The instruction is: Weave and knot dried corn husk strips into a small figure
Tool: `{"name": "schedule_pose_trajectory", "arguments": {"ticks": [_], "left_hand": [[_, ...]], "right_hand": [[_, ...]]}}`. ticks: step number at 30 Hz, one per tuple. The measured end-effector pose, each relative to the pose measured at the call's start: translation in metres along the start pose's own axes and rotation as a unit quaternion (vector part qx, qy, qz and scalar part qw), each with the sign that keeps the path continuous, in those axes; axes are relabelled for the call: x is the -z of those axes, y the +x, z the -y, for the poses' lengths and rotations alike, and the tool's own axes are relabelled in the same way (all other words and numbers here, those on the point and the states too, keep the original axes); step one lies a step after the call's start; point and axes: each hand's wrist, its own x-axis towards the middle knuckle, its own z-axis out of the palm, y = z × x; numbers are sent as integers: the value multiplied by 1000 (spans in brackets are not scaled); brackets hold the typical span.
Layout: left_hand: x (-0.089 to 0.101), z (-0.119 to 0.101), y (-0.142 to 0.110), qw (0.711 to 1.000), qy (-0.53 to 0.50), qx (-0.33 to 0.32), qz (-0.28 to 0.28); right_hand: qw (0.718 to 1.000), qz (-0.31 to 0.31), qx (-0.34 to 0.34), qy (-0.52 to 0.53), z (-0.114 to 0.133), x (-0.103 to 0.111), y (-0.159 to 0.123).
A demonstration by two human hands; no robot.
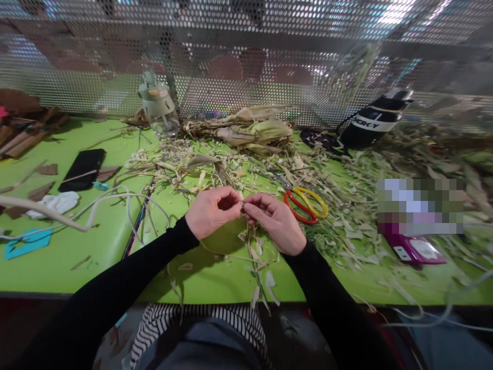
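Observation:
My left hand and my right hand meet fingertip to fingertip over the front of the green table. Thumbs and forefingers of both are pinched on a thin plant strand, its upper end mostly hidden by the fingers. Below my right hand this strand trails toward the table's front edge, with pale husk bits along it. Scissors with one red and one yellow handle lie just beyond my right hand. Shredded dry husk is scattered past the fingers.
Dried corn husks lie behind, between a clear bottle and a tilted black bottle. A black phone and white cables occupy the left. At right sits a purple device. A perforated metal screen closes the back.

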Motion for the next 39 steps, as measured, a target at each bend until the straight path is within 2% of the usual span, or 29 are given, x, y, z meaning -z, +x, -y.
{"name": "schedule_pose_trajectory", "arguments": {"ticks": [3,7,12,16,19,23,25,28,32,35,39], "left_hand": [[1,-2,0,999,28,-18,5],[12,-13,1,998,54,2,22],[43,-31,-5,997,69,10,-42],[62,-33,-18,988,138,13,-63],[62,-30,-25,978,203,28,-45],[48,-24,-24,974,224,42,-11],[38,-19,-21,979,197,54,8],[22,-9,-17,992,48,107,44],[13,2,-18,976,-125,179,28],[15,7,-21,969,-154,190,35],[17,14,-26,976,-140,159,43]], "right_hand": [[1000,0,-1,-8,2,-1,0],[1000,-21,8,-3,1,-1,3],[993,-81,3,86,-3,4,9],[989,-87,-13,121,-3,6,12],[989,-78,-32,123,-3,4,13],[994,-63,-21,91,-8,1,12],[998,-42,6,39,-11,-3,11],[996,-7,55,-72,-13,-11,6],[968,-6,133,-215,-11,-19,-1],[942,-2,178,-284,-8,-21,-4],[950,33,157,-268,-8,-22,-6]]}}
